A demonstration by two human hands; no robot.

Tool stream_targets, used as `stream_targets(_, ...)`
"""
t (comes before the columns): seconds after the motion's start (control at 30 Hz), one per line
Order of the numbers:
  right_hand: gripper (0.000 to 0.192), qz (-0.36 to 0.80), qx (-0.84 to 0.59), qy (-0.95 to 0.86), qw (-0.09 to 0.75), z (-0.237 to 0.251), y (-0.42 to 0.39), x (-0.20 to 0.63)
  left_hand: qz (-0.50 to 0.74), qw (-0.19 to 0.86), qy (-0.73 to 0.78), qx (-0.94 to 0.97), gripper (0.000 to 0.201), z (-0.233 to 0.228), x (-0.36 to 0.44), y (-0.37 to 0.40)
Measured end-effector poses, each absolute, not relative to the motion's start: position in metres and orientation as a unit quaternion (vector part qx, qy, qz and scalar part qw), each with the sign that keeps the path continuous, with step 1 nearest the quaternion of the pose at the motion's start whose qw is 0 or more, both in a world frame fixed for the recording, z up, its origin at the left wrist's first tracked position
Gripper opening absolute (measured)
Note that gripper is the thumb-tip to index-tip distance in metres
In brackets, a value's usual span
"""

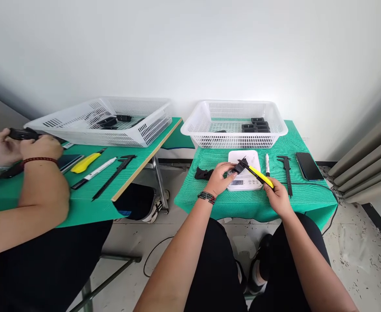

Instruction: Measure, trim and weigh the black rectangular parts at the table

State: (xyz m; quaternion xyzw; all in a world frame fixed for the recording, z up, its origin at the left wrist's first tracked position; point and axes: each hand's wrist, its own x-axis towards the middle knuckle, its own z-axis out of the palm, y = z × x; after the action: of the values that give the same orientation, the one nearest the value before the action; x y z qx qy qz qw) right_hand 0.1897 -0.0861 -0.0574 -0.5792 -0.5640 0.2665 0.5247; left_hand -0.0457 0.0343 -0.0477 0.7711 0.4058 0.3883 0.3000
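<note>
Just below frame centre, our left hand (219, 177) pinches a small black part (239, 167) above the white scale (245, 182); our right hand (277, 195) is clamped on a yellow utility knife (260, 175) — its tip touching the part; a white basket (236, 123) sits behind, a caliper (286, 171) and phone (308, 166) to the right; at far left, a co-worker's hands (21, 147) grip another black piece.

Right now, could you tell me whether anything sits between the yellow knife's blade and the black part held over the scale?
Nothing visible does. The left hand holds the black part above the scale, and the yellow knife in the right hand already reaches it.
</note>
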Motion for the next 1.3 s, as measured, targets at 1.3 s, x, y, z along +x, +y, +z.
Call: stream_targets(1.3, 0.031, 0.273, -0.562, -0.573, 0.531, -0.063, -0.104, 0.188, 0.479, 0.309, 0.424, 0.704, 0.027, -0.046, -0.043, 0.028)
